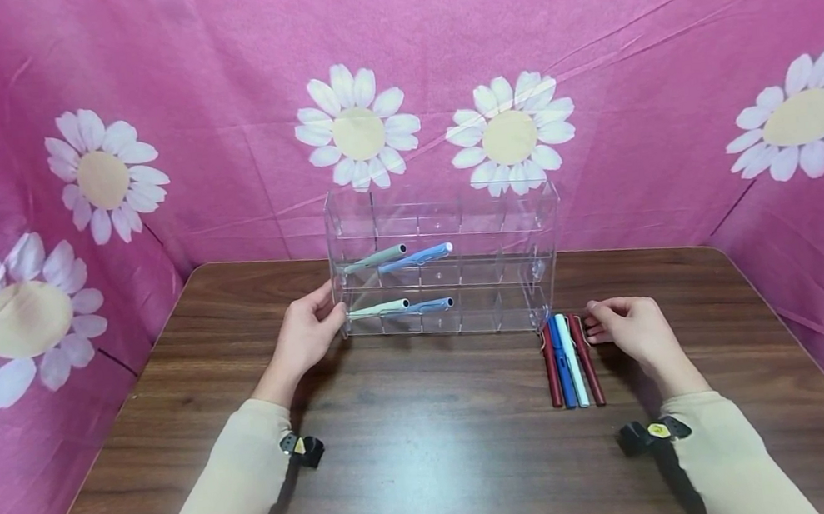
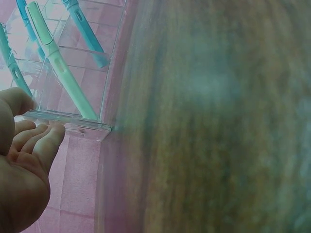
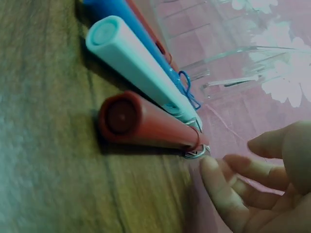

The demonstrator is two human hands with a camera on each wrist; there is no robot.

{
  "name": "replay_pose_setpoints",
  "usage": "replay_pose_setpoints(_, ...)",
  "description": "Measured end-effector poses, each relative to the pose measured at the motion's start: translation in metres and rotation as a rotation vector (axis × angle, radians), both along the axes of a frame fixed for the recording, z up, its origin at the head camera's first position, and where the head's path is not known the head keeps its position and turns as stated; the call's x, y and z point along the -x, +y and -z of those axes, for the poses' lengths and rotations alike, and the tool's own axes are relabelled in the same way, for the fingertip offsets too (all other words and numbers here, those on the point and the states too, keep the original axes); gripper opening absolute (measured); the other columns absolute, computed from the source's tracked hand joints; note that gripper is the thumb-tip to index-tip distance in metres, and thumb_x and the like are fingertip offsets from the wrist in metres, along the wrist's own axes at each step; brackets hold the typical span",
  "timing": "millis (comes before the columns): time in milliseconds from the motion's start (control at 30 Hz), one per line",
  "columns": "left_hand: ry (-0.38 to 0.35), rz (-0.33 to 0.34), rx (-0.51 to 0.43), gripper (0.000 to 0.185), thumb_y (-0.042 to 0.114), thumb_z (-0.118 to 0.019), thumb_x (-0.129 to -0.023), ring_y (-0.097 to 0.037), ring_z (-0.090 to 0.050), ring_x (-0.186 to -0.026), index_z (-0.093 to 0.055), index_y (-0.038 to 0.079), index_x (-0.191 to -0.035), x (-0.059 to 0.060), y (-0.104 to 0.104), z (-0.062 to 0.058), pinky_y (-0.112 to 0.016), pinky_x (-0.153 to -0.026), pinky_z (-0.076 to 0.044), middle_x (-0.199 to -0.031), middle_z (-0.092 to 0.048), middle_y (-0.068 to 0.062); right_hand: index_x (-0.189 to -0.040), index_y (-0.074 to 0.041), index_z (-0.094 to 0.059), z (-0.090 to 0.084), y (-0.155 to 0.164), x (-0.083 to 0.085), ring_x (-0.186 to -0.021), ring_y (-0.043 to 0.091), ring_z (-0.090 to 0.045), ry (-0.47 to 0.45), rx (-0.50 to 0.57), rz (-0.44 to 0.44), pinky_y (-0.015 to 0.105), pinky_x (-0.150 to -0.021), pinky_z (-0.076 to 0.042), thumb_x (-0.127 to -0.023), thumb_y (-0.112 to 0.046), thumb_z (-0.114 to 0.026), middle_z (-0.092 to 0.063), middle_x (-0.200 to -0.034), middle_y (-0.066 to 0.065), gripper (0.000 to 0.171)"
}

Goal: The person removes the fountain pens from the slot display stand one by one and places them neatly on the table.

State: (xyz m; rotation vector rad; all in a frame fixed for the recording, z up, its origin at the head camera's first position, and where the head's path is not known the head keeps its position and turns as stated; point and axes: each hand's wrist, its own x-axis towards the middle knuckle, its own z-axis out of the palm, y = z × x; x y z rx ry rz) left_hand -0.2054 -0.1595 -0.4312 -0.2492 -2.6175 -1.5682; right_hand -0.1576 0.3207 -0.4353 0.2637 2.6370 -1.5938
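Pens: four sat in the rack (image 1: 448, 236), steadied by the open left hand (image 1: 307, 335); four (image 1: 568, 360) lay by the loosely curled, empty right hand (image 1: 634, 327).

— What can't you make out?
— The tabletop (image 2: 218, 126) is a blur in the left wrist view, and the left hand (image 2: 22, 160) is cut off at the edge.
— And the right?
— The right hand (image 3: 262, 184) runs off the frame; the farthest dark red pen (image 3: 146, 22) hides behind the blue pen (image 3: 131, 19).

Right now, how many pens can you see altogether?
8: four in the clear rack, namely grey, blue, pale, blue; four on the table: red, blue, white, red.
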Motion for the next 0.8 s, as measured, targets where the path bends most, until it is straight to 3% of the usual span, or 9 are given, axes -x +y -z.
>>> replay_pose_setpoints(100,-0.005,0.000,0.006,0.052,0.006,-0.061,-0.103,-0.031,-0.069,-0.126,-0.056,-0.001,-0.154,0.000,-0.001,0.001,-0.030,-0.103,-0.058,-0.139,-0.069,-0.024,-0.131,0.023,-0.061,-0.002,0.002,-0.003,-0.073,0.002,-0.072,0.065,0.020,0.014,0.026,-0.069,-0.066,-0.113,-0.016,-0.052,-0.076,-0.089,-0.002,0.045)
replay_pose_setpoints(300,-0.001,0.008,-0.005,0.051,0.007,-0.061,-0.104,-0.035,-0.069,-0.128,-0.056,-0.001,-0.154,0.002,-0.001,0.002,-0.038,-0.106,-0.058,-0.139,-0.069,-0.025,-0.130,0.018,-0.066,-0.009,0.002,-0.008,-0.071,0.005,-0.073,0.212,0.025,0.007,0.027,-0.066,-0.065,-0.114,-0.019,-0.054,-0.077,-0.085,-0.017,0.042)
replay_pose_setpoints(533,0.008,0.011,0.001,0.052,0.006,-0.061,-0.103,-0.036,-0.070,-0.127,-0.056,-0.002,-0.154,0.002,-0.001,0.002,-0.034,-0.103,-0.060,-0.138,-0.069,-0.026,-0.109,-0.012,-0.079,-0.019,-0.006,-0.012,-0.073,0.005,-0.079,0.323,0.173,-0.036,0.023,-0.071,-0.066,-0.111,-0.016,-0.060,-0.082,-0.088,-0.010,0.020)
replay_pose_setpoints(700,0.000,0.014,-0.006,0.052,0.005,-0.061,-0.103,-0.035,-0.069,-0.128,-0.055,-0.002,-0.154,0.002,0.000,0.002,-0.032,-0.104,-0.059,-0.138,-0.069,-0.025,-0.108,-0.009,-0.079,-0.025,-0.015,-0.014,-0.077,0.009,-0.081,0.406,0.316,-0.076,0.024,-0.074,-0.066,-0.109,-0.009,-0.062,-0.084,-0.091,-0.003,0.017)
replay_pose_setpoints(800,0.004,0.014,-0.014,0.051,0.005,-0.060,-0.103,-0.037,-0.069,-0.128,-0.055,-0.002,-0.154,0.002,-0.001,0.002,-0.033,-0.104,-0.059,-0.138,-0.069,-0.026,-0.110,-0.005,-0.079,-0.028,-0.021,-0.014,-0.077,0.010,-0.081,0.436,0.337,-0.083,0.024,-0.075,-0.066,-0.109,-0.008,-0.062,-0.084,-0.093,-0.002,0.017)
